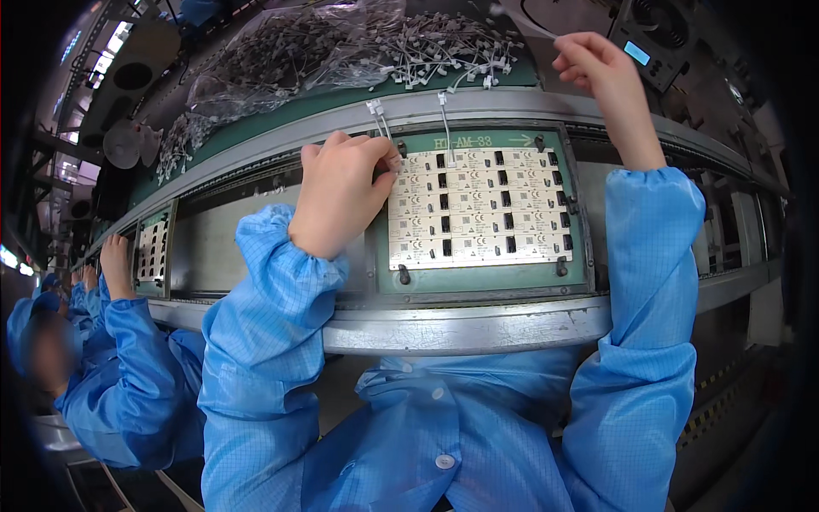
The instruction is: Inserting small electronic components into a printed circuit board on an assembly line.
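Note:
A panel of small white circuit boards (478,205) with black components lies in a green carrier (478,279) in front of me. At the panel's upper left corner my left hand (345,188) is closed, thumb and forefinger pinching the end of a short white cable (381,119); its lower end is hidden by the fingers. Another white cable (444,128) runs from the rail to the top row of boards. Raised beyond the carrier's upper right corner, my right hand (601,77) has its fingers curled together beside a pale, blurred strip; what they grip cannot be made out.
White connector cables (452,51) lie heaped beyond the rail, with clear plastic bagging (281,51) beside them. A metal rail (469,328) runs along the near side. Left, a co-worker's hand (116,256) is beside another carrier (153,249). A device with a lit display (636,53) stands upper right.

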Tool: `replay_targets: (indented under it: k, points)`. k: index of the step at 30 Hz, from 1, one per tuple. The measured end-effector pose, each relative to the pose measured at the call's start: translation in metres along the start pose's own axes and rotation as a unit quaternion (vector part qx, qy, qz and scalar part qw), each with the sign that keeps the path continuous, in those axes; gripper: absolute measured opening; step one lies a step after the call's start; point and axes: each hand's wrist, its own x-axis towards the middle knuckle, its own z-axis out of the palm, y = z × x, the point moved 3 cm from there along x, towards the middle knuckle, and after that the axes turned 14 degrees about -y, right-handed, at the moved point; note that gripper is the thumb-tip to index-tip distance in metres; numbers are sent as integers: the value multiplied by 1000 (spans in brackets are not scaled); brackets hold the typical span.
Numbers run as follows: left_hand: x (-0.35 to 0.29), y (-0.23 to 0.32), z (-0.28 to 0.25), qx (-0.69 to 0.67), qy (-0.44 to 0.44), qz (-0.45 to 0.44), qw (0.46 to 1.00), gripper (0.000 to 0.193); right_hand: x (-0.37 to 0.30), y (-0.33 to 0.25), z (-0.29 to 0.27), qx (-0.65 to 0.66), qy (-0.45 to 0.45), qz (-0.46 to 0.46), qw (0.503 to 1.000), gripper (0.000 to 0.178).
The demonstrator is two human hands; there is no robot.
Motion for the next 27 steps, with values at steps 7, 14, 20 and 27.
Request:
replay_targets:
  k: [7,14,20,27]
  points:
    - [-1,5,1,23,42,45,998,7,2,-4,-3,-1,-4,-23,1000,24]
    - [-8,7,1,-21,47,44,998,6,-7,-28,12,71,27,1,997,14]
    - [-12,-3,9,-54,53,6,997,11,-7,-33,11,44,40,-3,998,14]
    - [-11,-2,-1,-9,23,7,1000,11,-8,-33,14,32,39,7,999,15]
